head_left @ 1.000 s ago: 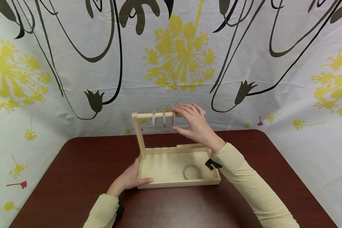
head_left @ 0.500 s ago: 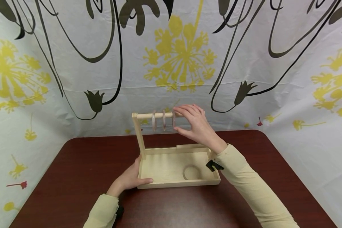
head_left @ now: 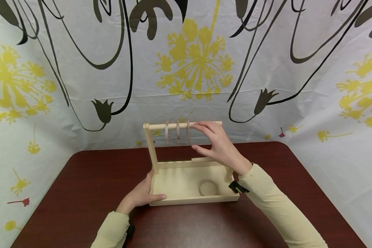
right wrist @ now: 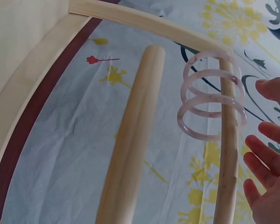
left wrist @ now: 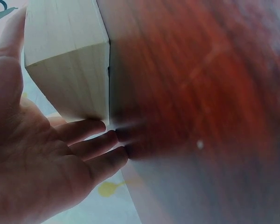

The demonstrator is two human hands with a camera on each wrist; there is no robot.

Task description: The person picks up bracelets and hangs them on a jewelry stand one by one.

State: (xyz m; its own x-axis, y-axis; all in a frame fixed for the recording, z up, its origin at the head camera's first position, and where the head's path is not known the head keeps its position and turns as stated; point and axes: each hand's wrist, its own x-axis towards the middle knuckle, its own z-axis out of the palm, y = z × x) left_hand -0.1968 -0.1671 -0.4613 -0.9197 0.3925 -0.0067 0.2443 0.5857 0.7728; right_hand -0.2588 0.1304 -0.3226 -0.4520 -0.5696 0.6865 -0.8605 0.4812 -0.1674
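Note:
A pale wooden bangle stand [head_left: 151, 148] has a shallow tray base and a raised rod [head_left: 155, 126]. Three translucent pinkish bangles [right wrist: 210, 98] hang on the rod, spaced apart. My left hand [head_left: 142, 190] grips the tray's left end, thumb over the front rim; in the left wrist view its fingers rest against the wooden end [left wrist: 77, 84]. Close beside the rightmost bangle [head_left: 188, 132], my right hand [head_left: 218, 141] has its fingers spread and holds nothing. The right wrist view shows those fingertips apart from the bangles.
A ring [head_left: 208, 187] lies flat in the tray's right part. A second wooden rod [right wrist: 135, 130] with a free end stands near the right wrist. The stand sits on a dark red-brown table [head_left: 105, 172]; patterned white cloth [head_left: 201, 86] hangs behind.
My right hand has drawn slightly right and down, its fingers leaving the rightmost bangle, which hangs on the rod. The left hand keeps its place on the tray.

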